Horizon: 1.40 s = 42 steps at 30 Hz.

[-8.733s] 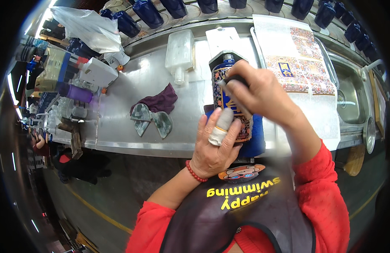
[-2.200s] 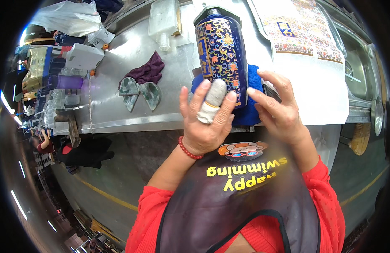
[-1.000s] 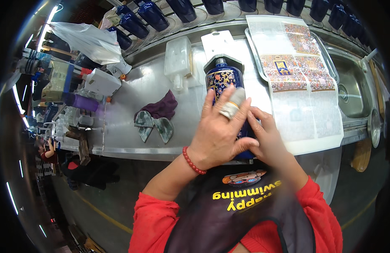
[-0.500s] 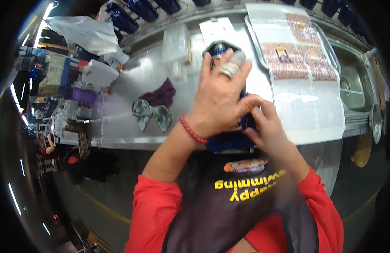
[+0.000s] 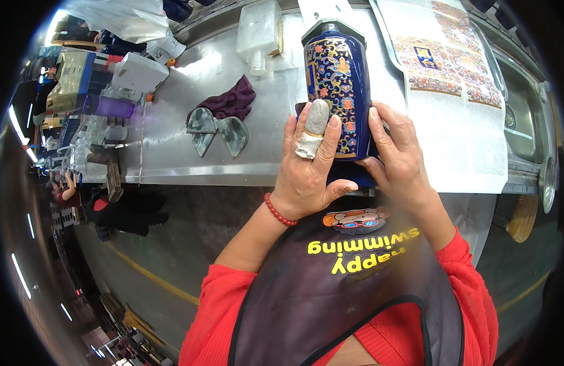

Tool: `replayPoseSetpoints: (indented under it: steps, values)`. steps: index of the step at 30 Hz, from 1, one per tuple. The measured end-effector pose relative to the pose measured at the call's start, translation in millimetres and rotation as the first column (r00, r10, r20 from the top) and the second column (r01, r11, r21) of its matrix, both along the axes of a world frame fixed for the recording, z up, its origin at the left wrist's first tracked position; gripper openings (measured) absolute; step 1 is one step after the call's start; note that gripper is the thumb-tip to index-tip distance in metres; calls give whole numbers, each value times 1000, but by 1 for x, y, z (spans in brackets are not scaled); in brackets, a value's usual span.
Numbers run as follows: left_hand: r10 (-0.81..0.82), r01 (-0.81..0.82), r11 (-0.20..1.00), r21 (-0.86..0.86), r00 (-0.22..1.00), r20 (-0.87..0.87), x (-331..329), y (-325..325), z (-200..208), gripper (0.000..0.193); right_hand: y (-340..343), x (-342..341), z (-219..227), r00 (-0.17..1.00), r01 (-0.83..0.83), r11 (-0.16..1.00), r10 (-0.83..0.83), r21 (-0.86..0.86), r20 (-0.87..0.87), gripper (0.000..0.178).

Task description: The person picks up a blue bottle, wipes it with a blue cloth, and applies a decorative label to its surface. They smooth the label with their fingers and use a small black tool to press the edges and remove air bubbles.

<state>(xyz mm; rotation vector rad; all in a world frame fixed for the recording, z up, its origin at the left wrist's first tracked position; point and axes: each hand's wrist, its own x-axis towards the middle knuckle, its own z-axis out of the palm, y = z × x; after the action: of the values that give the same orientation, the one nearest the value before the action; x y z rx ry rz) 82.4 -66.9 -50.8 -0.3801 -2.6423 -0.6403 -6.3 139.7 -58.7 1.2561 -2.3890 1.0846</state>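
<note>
A dark blue bottle, covered in a gold and multicoloured floral pattern, lies on the steel table with its neck away from me. My left hand rests along the bottle's lower left part, fingers stretched out and thumb apart. A grey-white fabric finger cover sits on one of its fingers. Against the bottle's lower right side is my right hand, with its fingers along the edge and the thumb bent near the base corner. What lies under my left fingers is hidden.
Printed decal sheets lie on white paper at the right, beside a steel sink. Left of the bottle are a purple cloth, grey-green curved pads and a clear plastic container. A white box stands farther left.
My left hand has slid from the bottle's upper part down toward its near end, uncovering the patterned face. My right hand now lies along the right side. The view has tilted lower.
</note>
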Motion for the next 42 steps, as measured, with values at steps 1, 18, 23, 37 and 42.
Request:
replayPoseSetpoints:
  steps: [1,18,23,37,42]
  values:
    - [-3,3,1000,-31,1000,3,1,2,0,95,0,1,2,1000,3,1000,-3,11,-12,80]
    - [-8,15,959,282,1000,-24,6,1,-10,97,-9,10,18,989,70,992,-55,105,-138,82]
    - [11,3,978,211,998,-65,8,6,-15,98,-8,7,12,993,104,994,-105,-9,-47,83]
    - [-105,111,986,123,993,-52,0,-13,-4,101,-10,5,1,998,51,998,-53,-36,-37,78]
    - [-101,9,881,474,981,169,-44,-28,5,109,-11,7,6,999,49,999,-49,-22,-23,77]
